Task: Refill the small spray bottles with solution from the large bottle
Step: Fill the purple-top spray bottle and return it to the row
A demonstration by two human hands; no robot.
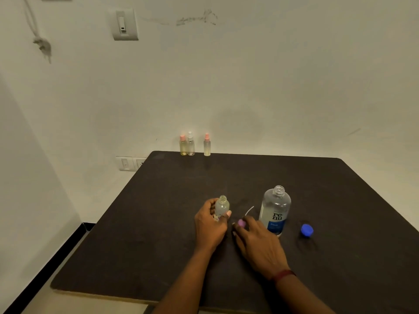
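While curling left fingers (210, 204) round a small clear uncapped bottle (222, 206) — pinching a purple spray cap (241, 222) in right fingers (237, 231).

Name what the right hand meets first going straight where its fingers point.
Past the purple spray cap it holds, probably the uncapped small bottle gripped by the left hand; depth unclear.

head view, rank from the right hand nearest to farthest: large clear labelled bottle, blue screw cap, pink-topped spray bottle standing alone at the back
1. large clear labelled bottle, just beside the right hand
2. blue screw cap, farther right
3. lone pink-topped spray bottle, far back
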